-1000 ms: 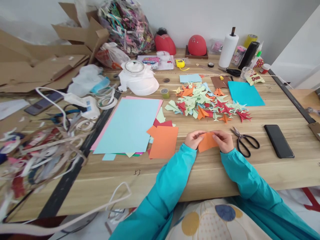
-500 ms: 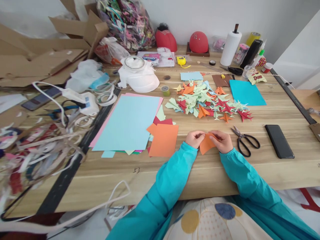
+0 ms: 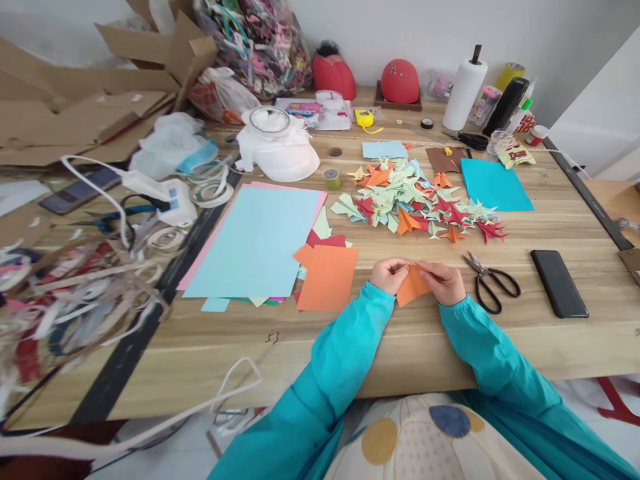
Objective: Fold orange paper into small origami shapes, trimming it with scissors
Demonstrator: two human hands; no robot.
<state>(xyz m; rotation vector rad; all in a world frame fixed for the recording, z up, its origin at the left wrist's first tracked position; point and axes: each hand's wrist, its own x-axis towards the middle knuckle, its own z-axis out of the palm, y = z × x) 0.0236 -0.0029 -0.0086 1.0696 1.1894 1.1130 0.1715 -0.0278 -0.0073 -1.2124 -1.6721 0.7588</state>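
A small piece of orange paper [image 3: 413,291] is pinched between my two hands just above the table's front part. My left hand [image 3: 389,275] grips its left edge, fingers closed. On the other side, my right hand [image 3: 445,283] holds the upper right edge with thumb and fingers together. Part of the paper is hidden under the fingers. Beside my left hand lies a flat orange sheet [image 3: 329,279]. Black-handled scissors [image 3: 493,277] rest to the right of my right hand. Beyond both hands spreads a heap of folded paper shapes [image 3: 400,193] in green, orange and red.
Large light-blue paper [image 3: 255,243] lies on a stack at the left. A black phone [image 3: 559,283] is at the right, with a turquoise sheet [image 3: 495,185] behind it. Tangled ribbons [image 3: 95,293], a power strip [image 3: 173,203] and cardboard [image 3: 90,127] crowd the left side.
The orange paper has shifted slightly in my fingers and its lower edge hangs at a different angle. Both hands stay in nearly the same place.
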